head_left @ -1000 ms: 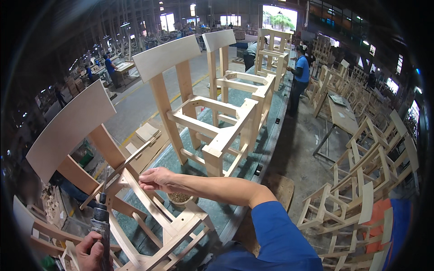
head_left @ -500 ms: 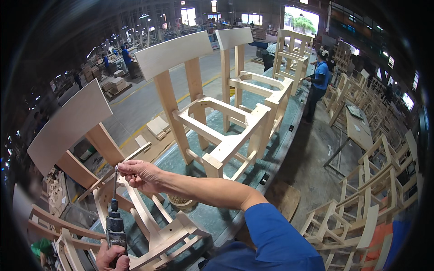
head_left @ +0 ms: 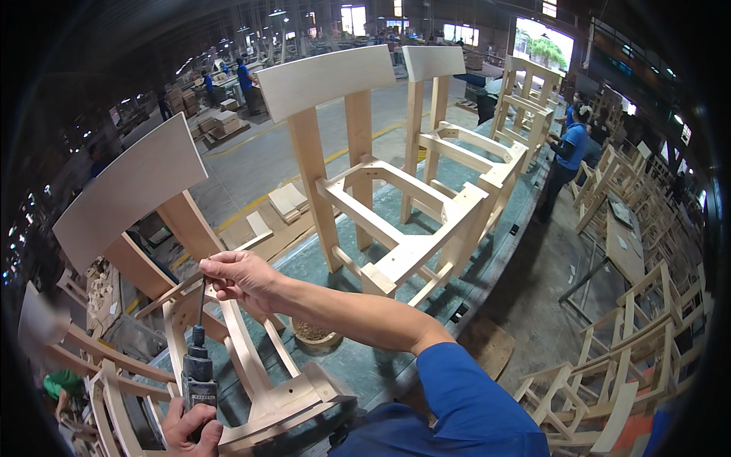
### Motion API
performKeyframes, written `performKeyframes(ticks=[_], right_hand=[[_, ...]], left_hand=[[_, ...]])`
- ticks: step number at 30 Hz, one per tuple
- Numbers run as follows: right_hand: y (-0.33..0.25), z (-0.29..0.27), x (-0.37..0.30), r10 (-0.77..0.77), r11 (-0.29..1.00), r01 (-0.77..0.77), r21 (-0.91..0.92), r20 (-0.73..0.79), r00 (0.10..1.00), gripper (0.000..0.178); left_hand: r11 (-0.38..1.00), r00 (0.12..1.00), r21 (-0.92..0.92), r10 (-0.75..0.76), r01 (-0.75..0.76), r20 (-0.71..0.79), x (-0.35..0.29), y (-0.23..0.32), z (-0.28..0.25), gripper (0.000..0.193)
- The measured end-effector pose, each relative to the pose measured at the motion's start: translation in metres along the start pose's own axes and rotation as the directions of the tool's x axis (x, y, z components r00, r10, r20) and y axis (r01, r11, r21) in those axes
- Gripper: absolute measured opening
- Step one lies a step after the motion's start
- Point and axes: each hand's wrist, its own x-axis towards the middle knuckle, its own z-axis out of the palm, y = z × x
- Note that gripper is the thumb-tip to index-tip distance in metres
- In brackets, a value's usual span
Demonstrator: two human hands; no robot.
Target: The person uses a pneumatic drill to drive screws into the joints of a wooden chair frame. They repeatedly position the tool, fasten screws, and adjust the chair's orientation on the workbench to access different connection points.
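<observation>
My left hand [head_left: 189, 428], low at the left, is wrapped round the grip of a dark power screwdriver [head_left: 199, 372], whose long thin bit points upward. My right hand [head_left: 244, 279] reaches across and pinches with thumb and forefinger at the bit's upper tip. Whatever sits between those fingertips is too small to make out. Behind and below both hands stands a pale wooden chair frame [head_left: 247, 358] with a broad curved backrest [head_left: 133, 190]. Beside its seat rails is a round container [head_left: 314, 335] of small brownish pieces.
More chair frames [head_left: 415, 247] stand in a row along the green-topped bench [head_left: 449, 301]. At the right, stacked frames [head_left: 609, 358] and a narrow table [head_left: 620, 244] line the aisle. A co-worker in a blue shirt [head_left: 569, 148] stands by the bench's far end.
The view has shifted, so the scene sits farther right. The right hand stays pinched at the bit's tip, and the left hand keeps hold of the power screwdriver.
</observation>
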Motion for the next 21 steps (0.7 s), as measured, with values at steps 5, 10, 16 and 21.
performKeyframes(ticks=[5, 10, 16, 21], right_hand=[[0.003, -0.007, 0.009, 0.016, 0.988, -0.027, -0.153, -0.07, 0.997, 0.026], [0.016, 0.026, -0.031, 0.135, 0.884, -0.171, -0.435, -0.112, 0.984, 0.046], [0.038, 0.071, -0.071, 0.002, 0.419, 0.37, -0.829, 0.409, 0.913, 0.059], [0.026, 0.084, -0.08, -0.411, 0.21, 0.397, -0.894, 0.287, 0.865, 0.033]], left_hand=[[0.956, 0.958, -0.061, -0.287, 0.285, -0.022, 0.003, -0.001, 0.005, 0.019], [0.97, 0.976, -0.238, -0.096, 0.048, -0.195, 0.031, -0.025, -0.004, 0.02], [0.65, 0.773, -0.649, -0.146, -0.395, -0.617, 0.125, 0.001, -0.002, 0.021], [0.5, 0.75, -0.61, 0.131, -0.615, -0.649, 0.161, -0.003, 0.012, 0.036]])
